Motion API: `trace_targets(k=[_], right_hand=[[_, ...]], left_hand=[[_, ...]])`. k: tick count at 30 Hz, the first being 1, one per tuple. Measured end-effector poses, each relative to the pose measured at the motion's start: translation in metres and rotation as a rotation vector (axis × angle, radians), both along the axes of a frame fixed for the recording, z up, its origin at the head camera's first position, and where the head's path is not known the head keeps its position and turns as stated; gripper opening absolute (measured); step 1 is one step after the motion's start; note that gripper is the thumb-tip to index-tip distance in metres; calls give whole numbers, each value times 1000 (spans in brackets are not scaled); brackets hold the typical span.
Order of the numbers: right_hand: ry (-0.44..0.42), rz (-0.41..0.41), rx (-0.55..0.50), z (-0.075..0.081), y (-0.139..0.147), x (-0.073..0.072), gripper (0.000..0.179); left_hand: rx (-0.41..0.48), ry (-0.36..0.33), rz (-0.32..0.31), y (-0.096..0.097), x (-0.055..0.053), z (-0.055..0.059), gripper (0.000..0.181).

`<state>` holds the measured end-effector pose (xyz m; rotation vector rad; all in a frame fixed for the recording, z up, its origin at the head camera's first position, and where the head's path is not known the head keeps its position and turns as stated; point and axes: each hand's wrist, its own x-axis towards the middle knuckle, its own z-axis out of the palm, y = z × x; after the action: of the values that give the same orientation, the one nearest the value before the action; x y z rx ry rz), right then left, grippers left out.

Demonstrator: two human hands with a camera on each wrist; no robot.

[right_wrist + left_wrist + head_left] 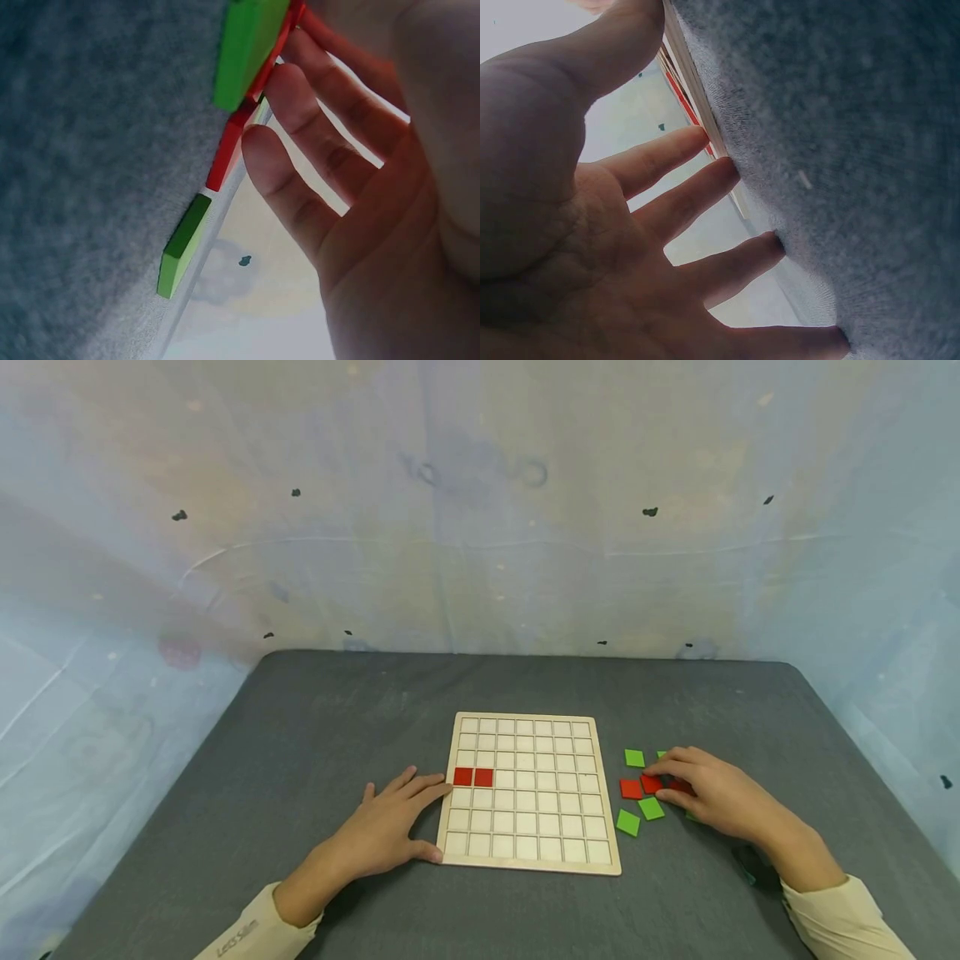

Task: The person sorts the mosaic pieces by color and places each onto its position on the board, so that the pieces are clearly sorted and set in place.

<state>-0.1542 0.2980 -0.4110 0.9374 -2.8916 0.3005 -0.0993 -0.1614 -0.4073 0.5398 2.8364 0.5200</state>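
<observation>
A pale wooden grid board (525,862) lies on the grey table, with two red square tiles (473,777) side by side in its left part. My left hand (384,828) lies spread along the board's left edge, thumb and fingertips right at the rim. In the left wrist view its fingers (682,199) reach down to the cloth beside the board. To the right of the board my right hand (712,789) pinches a red tile (651,784) between thumb and forefinger. Another red tile (631,789) lies just left of it, and one more is partly hidden under the hand.
Several green tiles lie around the right hand, among them one behind (633,758) and two in front, a nearer green tile (627,823) and another green tile (651,808). Patterned cloth (480,527) hangs behind the table (337,718).
</observation>
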Motion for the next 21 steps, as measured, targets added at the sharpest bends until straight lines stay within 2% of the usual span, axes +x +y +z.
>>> trace_targets(k=[10, 21], right_hand=[[-11, -4, -19, 0, 0, 1, 28], [29, 9, -29, 0, -1, 1, 29]], left_hand=[[2, -3, -3, 0, 0, 1, 89], [6, 3, -3, 0, 1, 1, 89]])
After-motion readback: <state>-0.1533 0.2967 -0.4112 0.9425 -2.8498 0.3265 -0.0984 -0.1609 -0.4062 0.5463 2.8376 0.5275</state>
